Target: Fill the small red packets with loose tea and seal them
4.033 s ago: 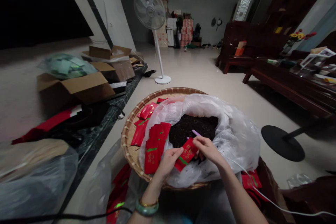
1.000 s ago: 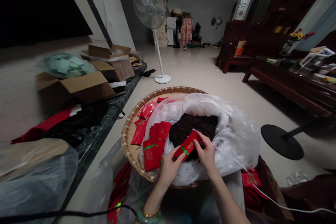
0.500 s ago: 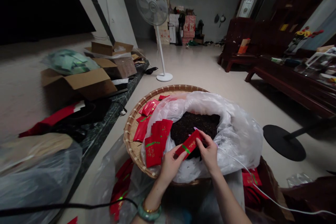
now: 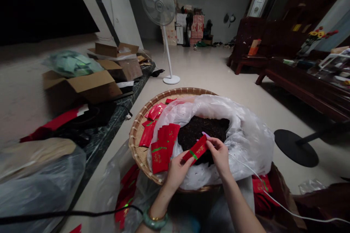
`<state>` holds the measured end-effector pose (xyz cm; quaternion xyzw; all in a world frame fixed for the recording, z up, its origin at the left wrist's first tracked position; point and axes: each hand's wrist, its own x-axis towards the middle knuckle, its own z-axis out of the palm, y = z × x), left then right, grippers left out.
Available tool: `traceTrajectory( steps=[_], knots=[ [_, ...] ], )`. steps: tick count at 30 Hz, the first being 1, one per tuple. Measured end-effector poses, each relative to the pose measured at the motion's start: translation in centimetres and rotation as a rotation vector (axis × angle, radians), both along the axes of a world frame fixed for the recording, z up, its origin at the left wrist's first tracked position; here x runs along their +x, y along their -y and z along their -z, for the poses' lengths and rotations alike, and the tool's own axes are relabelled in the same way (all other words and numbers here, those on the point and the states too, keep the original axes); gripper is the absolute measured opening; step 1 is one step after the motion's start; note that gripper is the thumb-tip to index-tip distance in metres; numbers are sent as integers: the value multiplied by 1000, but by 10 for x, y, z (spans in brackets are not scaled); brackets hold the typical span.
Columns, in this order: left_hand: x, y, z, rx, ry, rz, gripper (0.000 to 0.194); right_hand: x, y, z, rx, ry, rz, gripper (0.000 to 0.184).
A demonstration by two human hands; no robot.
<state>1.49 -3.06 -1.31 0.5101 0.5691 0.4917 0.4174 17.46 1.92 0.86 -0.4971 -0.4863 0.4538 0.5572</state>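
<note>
My left hand (image 4: 176, 172) pinches the lower end of a small red packet (image 4: 196, 150) with a green stripe. My right hand (image 4: 219, 156) pinches its upper end, with a pale purple scoop (image 4: 205, 134) sticking out behind the fingers. Both hands hover over dark loose tea (image 4: 203, 132) inside a clear plastic bag (image 4: 246, 142). The bag sits in a round woven tray (image 4: 136, 133). A stack of red packets (image 4: 162, 147) leans on the bag's left edge, and more red packets (image 4: 150, 120) lie in the tray.
Open cardboard boxes (image 4: 82, 82) and a plastic bag sit on a dark ledge at left. A white standing fan (image 4: 161, 14) is behind the tray. A black round stand base (image 4: 296, 148) is at right, dark wooden furniture (image 4: 295, 80) beyond. A white cable (image 4: 273, 200) runs past my right arm.
The packet has been tilted up over the tea and my right hand has moved to its upper end. The view has shifted slightly; the tray and bag stay put.
</note>
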Motion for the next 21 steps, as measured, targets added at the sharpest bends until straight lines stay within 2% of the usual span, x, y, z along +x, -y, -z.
traceTrajectory(
  steps=[7,9,12,14,17,21],
  knots=[
    [-1,1,0,4,-51,11,34,9,-5,3,-2,133,17,20],
    [-1,0,0,6,-28,-11,36,10,-3,2,101,280,60,18],
    [-1,-1,1,-42,-4,-57,41,10,2,-2,338,572,200,14],
    [0,-2,2,-90,31,-80,46,9,7,-6,443,665,185,14],
    [-1,-4,1,-119,101,-110,48,8,13,-7,477,631,52,16],
    [-2,-4,-2,-129,102,-110,46,8,13,-4,340,461,14,14]
  ],
)
